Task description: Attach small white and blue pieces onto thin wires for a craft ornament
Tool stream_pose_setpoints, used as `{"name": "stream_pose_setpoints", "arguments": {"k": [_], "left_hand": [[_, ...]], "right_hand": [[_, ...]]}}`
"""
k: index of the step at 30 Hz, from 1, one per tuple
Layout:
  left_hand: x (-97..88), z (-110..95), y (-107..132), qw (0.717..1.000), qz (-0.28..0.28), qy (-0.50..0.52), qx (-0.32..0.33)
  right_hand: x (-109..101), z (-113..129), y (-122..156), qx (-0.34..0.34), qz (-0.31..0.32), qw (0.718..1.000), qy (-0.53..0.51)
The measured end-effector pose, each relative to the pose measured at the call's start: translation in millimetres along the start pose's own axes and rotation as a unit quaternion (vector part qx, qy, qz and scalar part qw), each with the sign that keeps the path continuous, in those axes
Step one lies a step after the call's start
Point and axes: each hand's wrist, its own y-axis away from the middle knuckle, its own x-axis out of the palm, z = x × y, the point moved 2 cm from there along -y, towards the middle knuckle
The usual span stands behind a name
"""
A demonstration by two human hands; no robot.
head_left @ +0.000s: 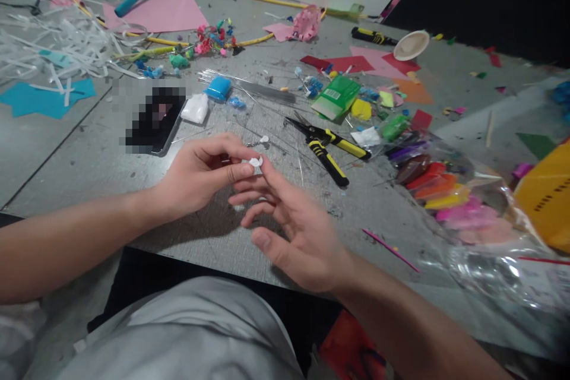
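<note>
My left hand (202, 175) is closed in a pinch on a small white lump of clay (255, 162) above the grey floor board (111, 166). A thin wire with a white tip (263, 140) sticks out just beyond that pinch. My right hand (294, 225) is open, its fingers spread, and its forefinger tip touches the white lump from the right. Black and yellow pliers (327, 145) lie a short way to the right of both hands.
A phone (154, 119), a white clay bag (195, 108) and a blue clay bag (217, 88) lie beyond my hands. A clear bag of coloured clay sticks (445, 190) is at right. Paper scraps, a green packet (336, 97) and yellow sticks litter the floor.
</note>
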Motion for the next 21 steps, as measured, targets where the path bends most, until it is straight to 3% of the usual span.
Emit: {"name": "stream_pose_setpoints", "arguments": {"k": [15, 21], "left_hand": [[-0.5, 0.6, 1.1, 0.999, -0.021, -0.024, 0.017], [-2.4, -0.1, -1.6, 0.999, -0.008, -0.027, 0.030]], "right_hand": [[0.6, 4.0, -0.9, -0.031, 0.035, 0.995, 0.092], [-0.8, 4.5, -2.2, -0.066, 0.014, 0.971, 0.229]]}}
